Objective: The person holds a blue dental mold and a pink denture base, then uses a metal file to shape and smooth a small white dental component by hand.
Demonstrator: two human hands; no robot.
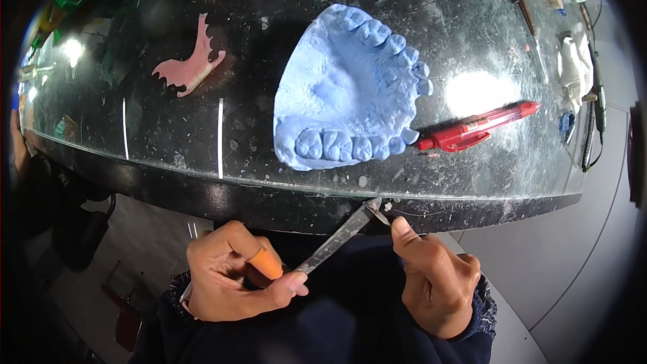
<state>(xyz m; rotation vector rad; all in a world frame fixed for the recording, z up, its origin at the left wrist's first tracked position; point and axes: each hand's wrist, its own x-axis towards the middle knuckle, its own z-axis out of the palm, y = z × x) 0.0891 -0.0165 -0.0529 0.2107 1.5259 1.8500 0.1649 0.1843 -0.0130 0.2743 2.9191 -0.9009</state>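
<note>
The person's left hand (pixel 236 280) has its grip pinched on a flat metallic strip (pixel 337 239), which slants up rightward to the near edge of the desk (pixel 249 128). A small grey piece (pixel 381 216) sits at its tip, by the thumb of the right hand (pixel 438 286); I can't tell whether that curled grip holds it. Beyond lie a blue dental cast (pixel 344 94) and red pen (pixel 478 127).

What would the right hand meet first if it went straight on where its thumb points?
Likely the small metal piece at the end of the grey strip, just ahead of the right thumb; depth is unclear, so they may already touch.
</note>
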